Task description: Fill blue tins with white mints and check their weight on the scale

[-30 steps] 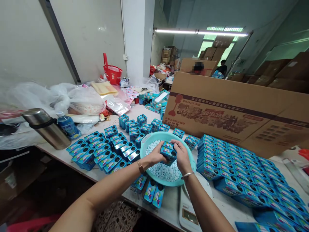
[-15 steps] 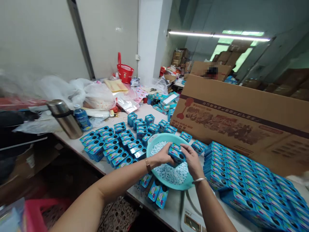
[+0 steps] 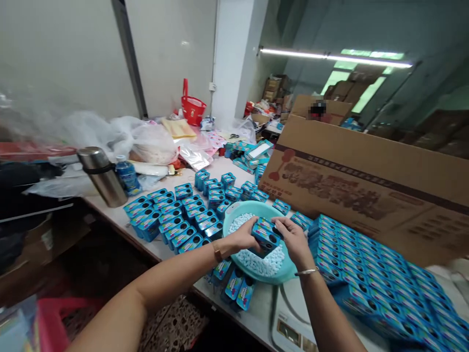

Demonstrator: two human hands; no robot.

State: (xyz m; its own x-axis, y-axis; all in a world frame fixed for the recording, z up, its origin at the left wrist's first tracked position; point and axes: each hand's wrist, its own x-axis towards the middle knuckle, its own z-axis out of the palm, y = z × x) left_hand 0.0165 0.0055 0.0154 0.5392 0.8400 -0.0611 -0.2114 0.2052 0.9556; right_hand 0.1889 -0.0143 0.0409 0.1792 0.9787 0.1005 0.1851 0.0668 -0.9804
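My left hand [image 3: 240, 238] and my right hand [image 3: 294, 240] both grip a small blue tin [image 3: 266, 235], held over a teal plastic basin [image 3: 234, 220]. The basin is filled with small white-blue candies [image 3: 262, 264]. The tin sits between my two hands, its lid side tilted toward me. Rows of the same blue tins [image 3: 172, 220] lie on the table to the left of the basin. A larger block of blue tins [image 3: 370, 274] lies to the right. Three tins [image 3: 234, 286] rest at the table's near edge below the basin.
A long cardboard box flap [image 3: 366, 186] stands behind the tins on the right. A steel flask [image 3: 100, 176] and a blue bottle [image 3: 127, 176] stand at the left. Plastic bags [image 3: 110, 137] and a red basket [image 3: 192, 107] lie behind. A white scale [image 3: 289, 327] sits near me.
The camera view shifted slightly. My hands stay over the basin with the tin, which is now turned a little more toward me.
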